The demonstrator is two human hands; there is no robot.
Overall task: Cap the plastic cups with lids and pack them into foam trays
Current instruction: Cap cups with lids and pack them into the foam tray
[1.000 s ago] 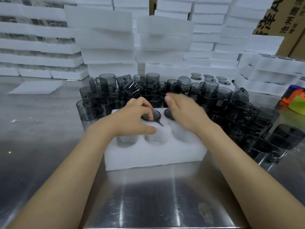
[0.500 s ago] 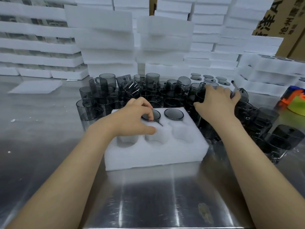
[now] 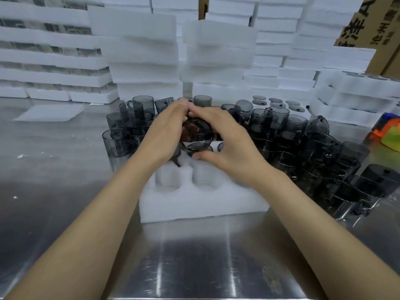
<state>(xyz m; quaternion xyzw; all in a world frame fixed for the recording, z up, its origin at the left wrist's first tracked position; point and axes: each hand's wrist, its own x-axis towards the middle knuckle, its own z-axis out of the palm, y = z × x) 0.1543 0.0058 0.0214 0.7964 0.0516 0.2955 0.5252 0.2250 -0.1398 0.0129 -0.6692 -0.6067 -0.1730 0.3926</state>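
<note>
Nearest, a brushed steel table [image 3: 194, 267] fills the foreground and reflects the overhead light in streaks. Two bare forearms reach in from 7 and 5 o'clock and meet at the centre. Under the wrists a white foam tray [image 3: 201, 200] lies flat on the steel, with rounded pockets open along its near side.

Over the tray's far half, both hands hold one smoky cup [image 3: 195, 135] clear of the foam. It is tipped so that a round end faces the camera. I cannot tell whether a lid sits on it. The left hand [image 3: 164, 135] wraps the cup from 9 o'clock with its fingers curled round the far side, where they show through the tinted wall. The right hand [image 3: 229, 146] clasps it from 3 o'clock, fingers arched over the top and thumb pressed beneath at 6 o'clock.

Behind and around the hands, loose cups [image 3: 281, 131] crowd the table from 10 o'clock round to 4 o'clock, some upright and some tipped over. Grey lids [image 3: 275, 102] lie flat at 1 o'clock beyond them. A thin foam sheet [image 3: 49, 112] rests at 10 o'clock, and an orange and green object [image 3: 387, 131] sits at the 3 o'clock edge. Farthest back, foam stacks [image 3: 138, 50] form a wall, with a printed cardboard box [image 3: 368, 22] at 2 o'clock.
</note>
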